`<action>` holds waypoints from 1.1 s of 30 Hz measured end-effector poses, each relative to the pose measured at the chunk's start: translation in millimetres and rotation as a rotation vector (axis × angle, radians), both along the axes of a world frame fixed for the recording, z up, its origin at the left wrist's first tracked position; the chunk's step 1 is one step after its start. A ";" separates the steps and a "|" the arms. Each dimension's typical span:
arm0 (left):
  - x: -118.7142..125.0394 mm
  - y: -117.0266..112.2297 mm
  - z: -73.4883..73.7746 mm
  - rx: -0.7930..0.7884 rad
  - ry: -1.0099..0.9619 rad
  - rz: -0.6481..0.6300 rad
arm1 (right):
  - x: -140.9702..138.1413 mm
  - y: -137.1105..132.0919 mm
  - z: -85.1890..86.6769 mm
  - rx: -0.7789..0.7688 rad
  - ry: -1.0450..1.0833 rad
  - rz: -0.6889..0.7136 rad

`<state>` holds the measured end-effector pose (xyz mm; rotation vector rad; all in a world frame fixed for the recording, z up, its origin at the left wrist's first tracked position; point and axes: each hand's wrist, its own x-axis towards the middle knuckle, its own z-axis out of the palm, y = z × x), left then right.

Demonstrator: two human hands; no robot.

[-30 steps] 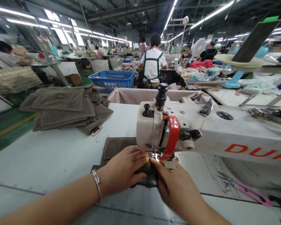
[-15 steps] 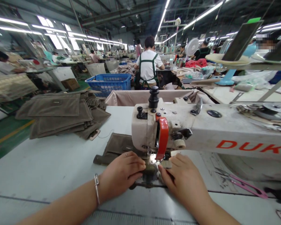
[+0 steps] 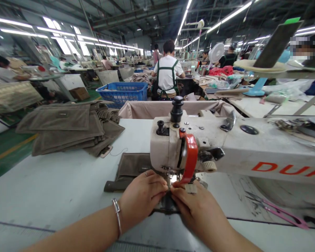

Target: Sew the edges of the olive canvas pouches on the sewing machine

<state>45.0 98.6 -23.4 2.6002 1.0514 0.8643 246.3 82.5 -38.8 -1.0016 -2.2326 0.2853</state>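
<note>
Under the head of a white sewing machine [image 3: 162,145] with an orange guard [image 3: 190,157] lies a brown fabric piece [image 3: 132,162], with a small label and a rolled edge at its left. My left hand [image 3: 145,192] is closed at the fingertips on the fabric just left of the lit needle area. From the right, my right hand [image 3: 199,203] pinches the fabric close to the needle, its fingertips almost touching those of the left. The spot between the fingertips is largely hidden by the fingers.
Pink-handled thread snips [image 3: 280,211] lie right of my right hand. A stack of brown fabric pieces [image 3: 68,126] sits at the table's left back. Behind the machine is a pinkish cloth-lined bin [image 3: 147,109], then a blue basket [image 3: 122,92] and a seated co-worker [image 3: 168,71].
My right hand's fingertips have moved left and closed in toward the needle. My left hand has shifted slightly right, so the hands are nearer each other. The fabric's angle has turned slightly.
</note>
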 end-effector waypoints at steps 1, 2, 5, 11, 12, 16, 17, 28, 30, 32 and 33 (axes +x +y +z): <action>0.4 2.3 0.4 0.000 -0.003 0.000 | -0.5 1.3 0.3 0.014 -0.007 -0.005; 0.8 4.6 0.9 -0.002 -0.004 0.002 | -1.1 2.7 0.4 0.032 -0.017 -0.014; 1.2 11.1 2.0 -0.021 0.004 0.018 | -2.2 6.9 -1.2 0.097 -0.057 -0.059; 0.8 19.4 -1.5 0.008 0.014 0.046 | -2.8 12.2 -4.9 0.130 -0.090 -0.084; 0.8 19.9 -2.4 0.010 0.011 0.052 | -3.1 12.4 -5.0 0.132 -0.094 -0.088; 1.3 19.9 -5.5 0.015 0.000 0.071 | -4.1 11.5 -5.0 0.147 -0.109 -0.100; 1.5 19.5 -6.1 0.015 -0.002 0.077 | -4.2 11.3 -5.0 0.151 -0.106 -0.102; 5.1 16.6 -7.6 0.009 -0.019 0.130 | -5.4 13.4 -3.4 0.108 -0.054 -0.110; 5.1 17.2 -8.8 0.007 -0.018 0.140 | -5.4 13.6 -4.7 0.101 -0.061 -0.118; 4.9 17.6 -9.9 0.005 -0.017 0.142 | -5.4 13.9 -5.7 0.100 -0.072 -0.123; 4.8 17.8 -10.1 0.004 -0.016 0.141 | -5.4 14.0 -6.0 0.103 -0.078 -0.125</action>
